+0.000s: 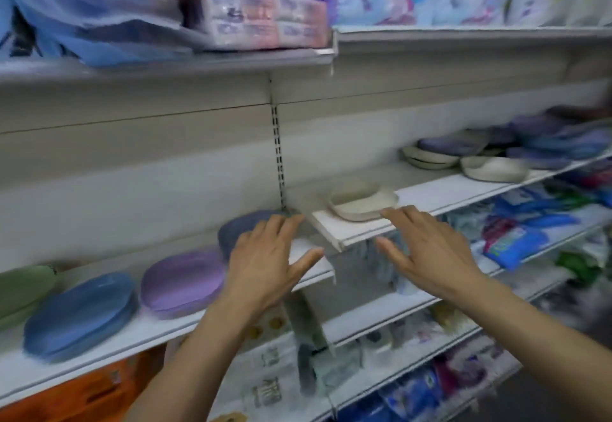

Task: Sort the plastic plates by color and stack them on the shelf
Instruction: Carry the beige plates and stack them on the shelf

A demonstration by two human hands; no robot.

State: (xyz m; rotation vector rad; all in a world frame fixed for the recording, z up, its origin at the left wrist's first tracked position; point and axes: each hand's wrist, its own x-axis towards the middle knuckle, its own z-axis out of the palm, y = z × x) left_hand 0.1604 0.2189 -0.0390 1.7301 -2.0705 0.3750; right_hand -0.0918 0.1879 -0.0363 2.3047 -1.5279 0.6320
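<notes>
So, left hand (pixel 268 256) and right hand (pixel 427 249) both empty, fingers (pixel 402 218) loose. White plate (pixel 362 204) sits on the right shelf (pixel 430 193), just beyond; probably grab it next, stack by color.

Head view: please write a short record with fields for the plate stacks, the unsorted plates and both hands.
left shelf: from left to right, green plates, blue plates, purple plates, slate-blue plates
right shelf: white plate near its left end
unsorted pile: white, purple and blue plates mixed, far right
left hand: fingers spread, holds nothing, in front of the slate-blue plates
right hand: fingers spread, holds nothing, fingertips near the white plate; blur hides any contact
</notes>
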